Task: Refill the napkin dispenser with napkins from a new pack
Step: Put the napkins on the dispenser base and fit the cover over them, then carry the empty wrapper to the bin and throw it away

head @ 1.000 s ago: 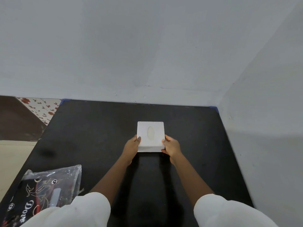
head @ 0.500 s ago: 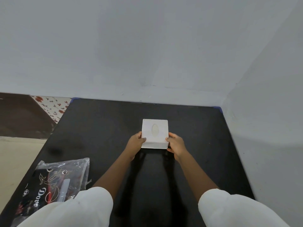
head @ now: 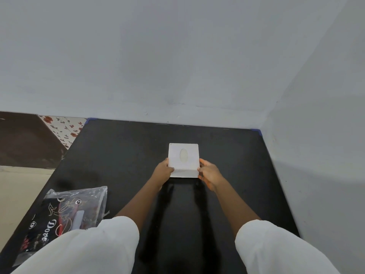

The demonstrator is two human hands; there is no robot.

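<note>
A white napkin dispenser (head: 183,160) on the black desk (head: 122,155) is gripped between the left hand (head: 163,171) and the right hand (head: 209,173), fingers pressed to its sides. The napkin pack (head: 65,214) is seen well left of the left hand.

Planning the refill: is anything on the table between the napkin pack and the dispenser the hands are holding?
Nothing visible. The napkin pack lies at the table's near left; bare black surface separates it from the dispenser, gripped by left hand and right hand.
</note>
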